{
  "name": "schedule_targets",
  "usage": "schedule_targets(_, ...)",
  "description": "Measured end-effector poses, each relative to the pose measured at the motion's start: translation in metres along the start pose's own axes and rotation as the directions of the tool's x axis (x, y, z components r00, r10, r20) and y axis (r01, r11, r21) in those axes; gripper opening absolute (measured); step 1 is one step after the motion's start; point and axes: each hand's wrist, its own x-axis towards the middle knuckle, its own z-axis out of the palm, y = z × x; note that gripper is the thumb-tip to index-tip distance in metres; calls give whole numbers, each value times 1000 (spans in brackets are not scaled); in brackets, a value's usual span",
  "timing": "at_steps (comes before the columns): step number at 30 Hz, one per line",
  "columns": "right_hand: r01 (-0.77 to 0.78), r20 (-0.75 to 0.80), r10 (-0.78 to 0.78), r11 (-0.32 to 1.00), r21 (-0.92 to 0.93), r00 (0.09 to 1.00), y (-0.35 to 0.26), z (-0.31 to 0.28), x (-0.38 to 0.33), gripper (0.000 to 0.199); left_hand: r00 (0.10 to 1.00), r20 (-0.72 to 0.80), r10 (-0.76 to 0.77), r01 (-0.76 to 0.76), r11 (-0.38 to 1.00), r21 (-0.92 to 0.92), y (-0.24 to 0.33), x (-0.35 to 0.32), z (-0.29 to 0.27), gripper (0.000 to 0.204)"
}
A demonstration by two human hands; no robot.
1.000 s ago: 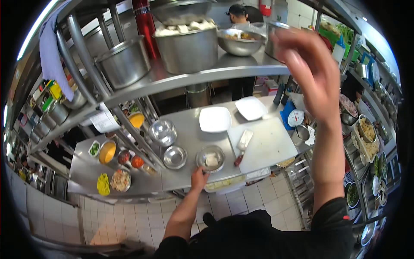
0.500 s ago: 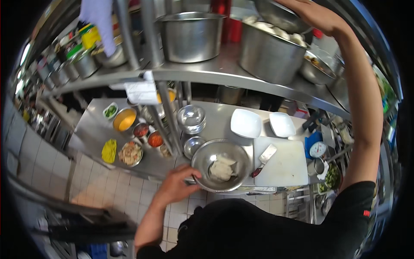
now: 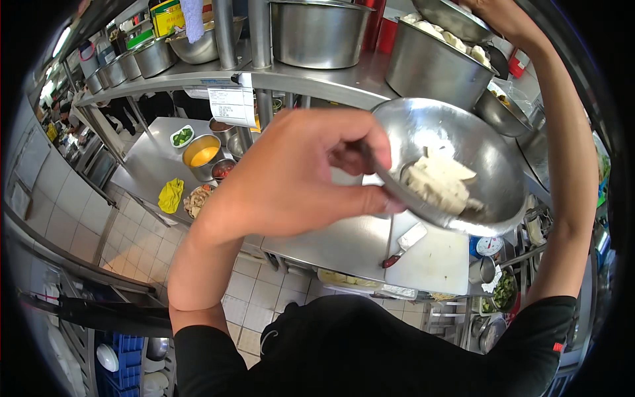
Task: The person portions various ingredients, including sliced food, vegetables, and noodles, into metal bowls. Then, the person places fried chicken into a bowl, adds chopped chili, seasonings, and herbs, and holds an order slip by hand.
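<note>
Raised above the counter, my left hand [image 3: 297, 175] pinches the near-left rim of a stainless steel mixing bowl [image 3: 499, 155], thumb below and fingers curled over. Pale, whitish food pieces [image 3: 440, 182] lie in the tilted bowl. At the top edge, my right hand [image 3: 499, 20] is closed at the rim of a second metal bowl [image 3: 453, 21]; its fingertips are partly cut off. That bowl sits tilted over a tall steel pot [image 3: 426, 69] on the shelf. White chunks [image 3: 456, 43] fill the pot to its brim.
A cutting board [image 3: 440, 264] with a red-handled cleaver [image 3: 405, 245] lies below the raised bowl. Another large pot [image 3: 321, 36] and a hanging paper slip [image 3: 231, 106] are at the shelf. A yellow cloth [image 3: 170, 195] and a pot of orange liquid [image 3: 202, 155] stand left. A scale [image 3: 488, 246] is right.
My left hand has lifted the mixing bowl off the counter, up and to the right, close to the tall pot. The right hand still holds the second bowl over that pot.
</note>
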Motion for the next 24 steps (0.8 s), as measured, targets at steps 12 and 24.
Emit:
schedule_targets(12,172,-497,-23,951,257,867,-51,5,-71,44,996,-81,-32,29,999,-32,9,0,6,32)
schedule_targets(24,416,93,-512,779,469,854,-36,101,-124,39,989,-62,-137,136,990,-22,-11,-56,32,37)
